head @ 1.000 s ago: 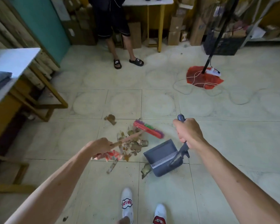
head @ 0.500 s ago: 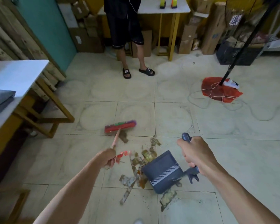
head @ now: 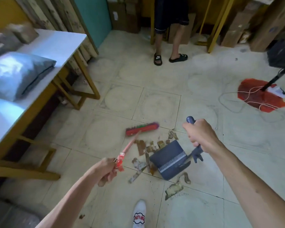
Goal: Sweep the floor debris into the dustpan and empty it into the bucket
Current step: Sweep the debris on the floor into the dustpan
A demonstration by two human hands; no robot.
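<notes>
Two hands [head: 106,171], one broom [head: 141,129], one dustpan [head: 169,159].

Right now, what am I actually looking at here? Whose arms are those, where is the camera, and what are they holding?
The camera sits on a person's head, looking forward and down, so the two arms are the wearer's own. The left hand grips the handle of a red broom, whose head is out beyond the mess. The right hand holds the upright handle of a dark blue dustpan resting on the tiled floor. Brown scraps of debris lie around the pan. The white shoe is the wearer's. Another person stands farther back. No bucket is in view.
</notes>
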